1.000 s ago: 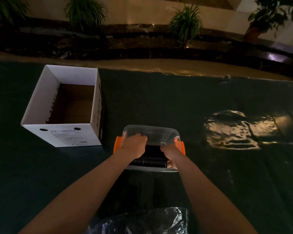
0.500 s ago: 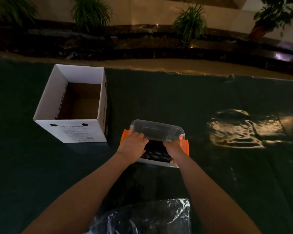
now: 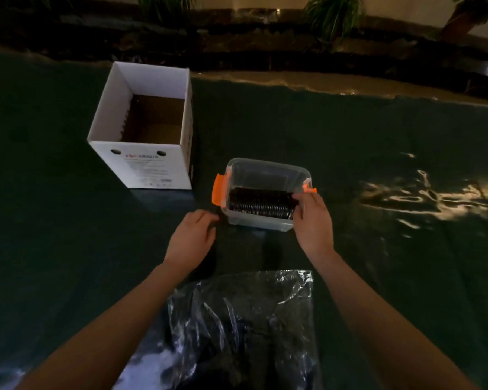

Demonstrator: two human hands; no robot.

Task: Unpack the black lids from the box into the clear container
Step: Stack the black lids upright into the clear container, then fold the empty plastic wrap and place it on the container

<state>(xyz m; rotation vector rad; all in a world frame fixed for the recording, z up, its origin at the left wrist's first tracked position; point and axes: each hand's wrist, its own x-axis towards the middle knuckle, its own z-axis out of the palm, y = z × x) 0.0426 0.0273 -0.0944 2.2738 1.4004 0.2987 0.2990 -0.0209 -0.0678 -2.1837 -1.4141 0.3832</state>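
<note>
Lids (image 3: 261, 203): a row of black lids on edge, lying across the near half of your tub, between its two orange clips.
Tub (image 3: 268, 170): clear, open-topped, standing on the dark surface (image 3: 350, 142) just right of the box and nearer you.
Box (image 3: 145, 122): white card, open at the top; only its brown bottom shows inside.
Left hand (image 3: 190, 242): off the tub, low over the surface near its near-left corner; your grip is apart, fingers loosely curled, holding nothing.
Right hand (image 3: 312, 218): at the tub's right end, fingertips at the right end of the row and beside the right clip (image 3: 309, 189); fingers are spread, and you cannot tell from here whether they clamp the lids or only touch them.
Left clip (image 3: 218, 190): orange, swung outward from the tub wall.
Bag (image 3: 243, 325): crumpled clear plastic, flat on the surface between your forearms, apart from the tub.
</note>
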